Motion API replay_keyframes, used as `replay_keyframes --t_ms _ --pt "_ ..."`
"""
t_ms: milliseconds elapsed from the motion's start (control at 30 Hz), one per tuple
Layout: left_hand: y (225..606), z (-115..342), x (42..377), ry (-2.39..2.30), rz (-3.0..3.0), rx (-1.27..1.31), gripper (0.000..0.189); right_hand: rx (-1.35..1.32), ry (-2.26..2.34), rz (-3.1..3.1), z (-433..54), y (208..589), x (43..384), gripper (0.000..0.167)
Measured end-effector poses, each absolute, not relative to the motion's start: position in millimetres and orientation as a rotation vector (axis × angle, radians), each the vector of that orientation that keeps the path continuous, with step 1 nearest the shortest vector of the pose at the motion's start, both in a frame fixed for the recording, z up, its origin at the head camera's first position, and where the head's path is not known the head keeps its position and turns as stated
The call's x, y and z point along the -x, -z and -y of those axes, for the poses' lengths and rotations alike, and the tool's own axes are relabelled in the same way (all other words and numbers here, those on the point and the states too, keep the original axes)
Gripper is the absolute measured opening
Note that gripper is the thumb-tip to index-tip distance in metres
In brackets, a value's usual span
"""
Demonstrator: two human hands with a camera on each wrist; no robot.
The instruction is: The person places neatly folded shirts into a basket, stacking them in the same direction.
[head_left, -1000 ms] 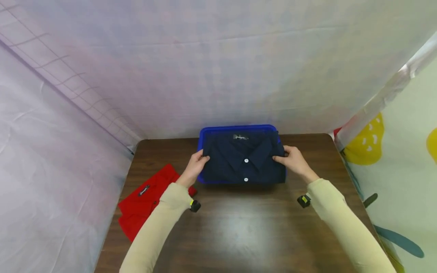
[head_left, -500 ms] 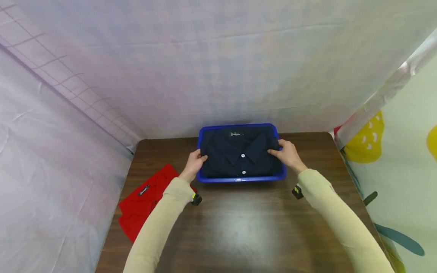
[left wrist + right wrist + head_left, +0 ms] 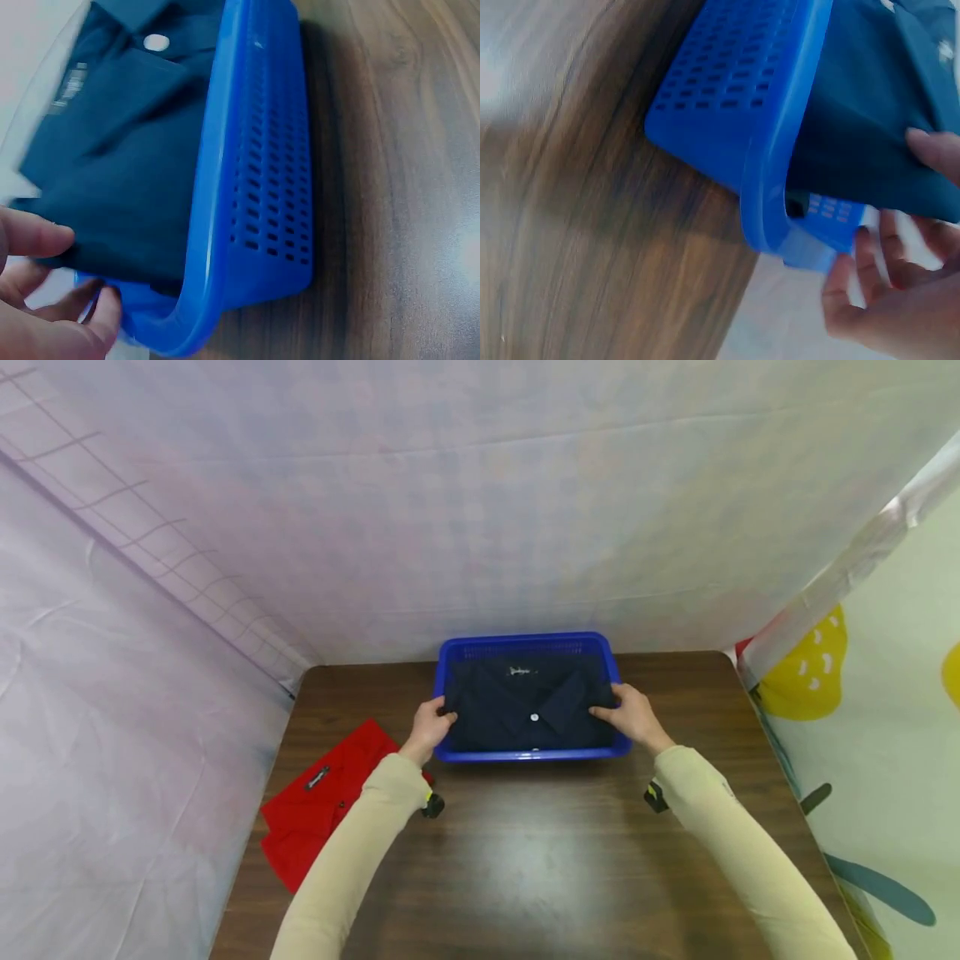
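Note:
A folded navy shirt (image 3: 495,710) with a collar and white buttons lies within the rim of a blue plastic basket (image 3: 532,755). At the shirt's left edge my left hand (image 3: 430,727) pinches the cloth, thumb on top and fingers beneath. My right hand (image 3: 633,717) grips the opposite edge the same way. In the left wrist view the shirt (image 3: 135,172) sits just inside the long rim, and the left hand (image 3: 52,292) is at the basket's end. The right wrist view has the right hand's thumb on the shirt (image 3: 862,127), with fingers below by the basket's end.
A folded red shirt (image 3: 315,806) lies on the brown wooden table (image 3: 525,877), left of the basket and partly behind the left sleeve. A pale fabric wall (image 3: 480,527) rises right behind the basket, with more hanging cloth at both sides.
The navy shirt has gone from overhanging the basket's front rim to lying inside it, then slid slightly toward the front, baring the back inner wall. Both hands have kept their grip.

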State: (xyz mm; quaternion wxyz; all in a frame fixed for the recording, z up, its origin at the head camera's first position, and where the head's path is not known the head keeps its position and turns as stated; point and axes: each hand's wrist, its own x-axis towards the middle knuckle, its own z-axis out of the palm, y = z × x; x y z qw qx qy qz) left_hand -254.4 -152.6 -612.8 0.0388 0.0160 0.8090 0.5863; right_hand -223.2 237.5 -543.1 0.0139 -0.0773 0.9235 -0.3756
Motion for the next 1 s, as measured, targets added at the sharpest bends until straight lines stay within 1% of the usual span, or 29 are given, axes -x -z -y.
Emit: replay_keyframes --t_ms 67,133,200,300,533,667,800,1000 --pt "598 153 248 -1.726 -2.507 0.071 0.042 0.241 1.132 -2.838 -240 543 222 0.059" --pt "578 154 237 -1.730 -2.495 0.145 0.049 0.219 1.126 -2.807 -244 543 221 0.069" --pt "548 154 224 -1.707 -2.440 0.233 0.051 0.188 1.148 -2.780 -249 544 219 0.070" --pt "532 161 211 -1.716 -2.395 0.273 0.052 0.182 1.164 -2.789 -255 547 216 0.067" --pt "541 178 195 -1.800 -2.349 0.310 0.045 0.273 1.225 -2.788 -251 549 211 0.054" --pt "550 186 187 -1.803 -2.303 0.331 0.042 0.332 1.263 -2.781 -239 544 206 0.050" --pt "558 194 177 -1.713 -2.305 0.330 0.040 0.433 1.299 -2.761 -227 540 200 0.046" --pt "565 211 162 -1.638 -2.334 0.375 0.042 0.547 1.347 -2.693 -210 537 193 0.043"
